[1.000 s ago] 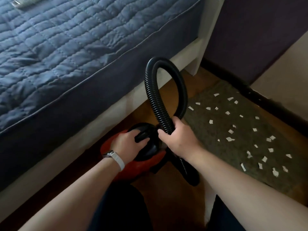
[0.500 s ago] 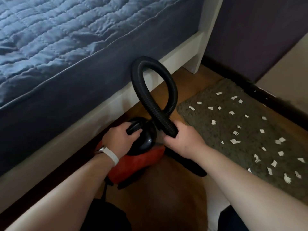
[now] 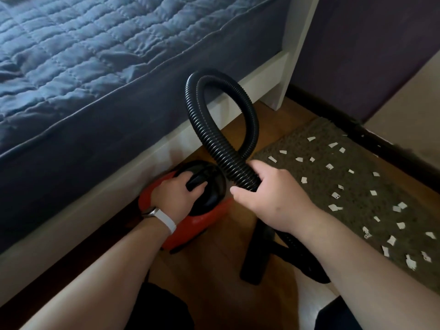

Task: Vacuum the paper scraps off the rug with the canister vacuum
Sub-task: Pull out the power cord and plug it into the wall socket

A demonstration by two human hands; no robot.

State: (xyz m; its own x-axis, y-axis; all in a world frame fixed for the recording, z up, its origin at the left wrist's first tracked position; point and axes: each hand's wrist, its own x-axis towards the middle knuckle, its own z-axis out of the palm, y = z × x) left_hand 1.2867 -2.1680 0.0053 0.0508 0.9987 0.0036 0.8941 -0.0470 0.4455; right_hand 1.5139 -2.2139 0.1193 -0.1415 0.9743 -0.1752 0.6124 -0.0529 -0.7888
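**A:** Where's the vacuum?

**B:** The vacuum [image 3: 204, 219] sits on the floor [image 3: 214, 277] beside the bed [image 3: 95, 67], under the left hand [image 3: 177, 194], whose fingers wrap its black handle [image 3: 196, 183].

**A:** And the right hand?

**B:** The right hand [image 3: 273, 198] clasps the hose [image 3: 221, 148] just right of the vacuum's top. The hose loops up above both hands.

**A:** The scraps?

**B:** The scraps [image 3: 334, 207] lie scattered on the rug [image 3: 357, 182], right of that hand and apart from it. A black tube [image 3: 256, 256] below the wrist may be the nozzle, but it's partly hidden.

Right hand [image 3: 273, 201] farther down the hose [image 3: 202, 129], loop taller.
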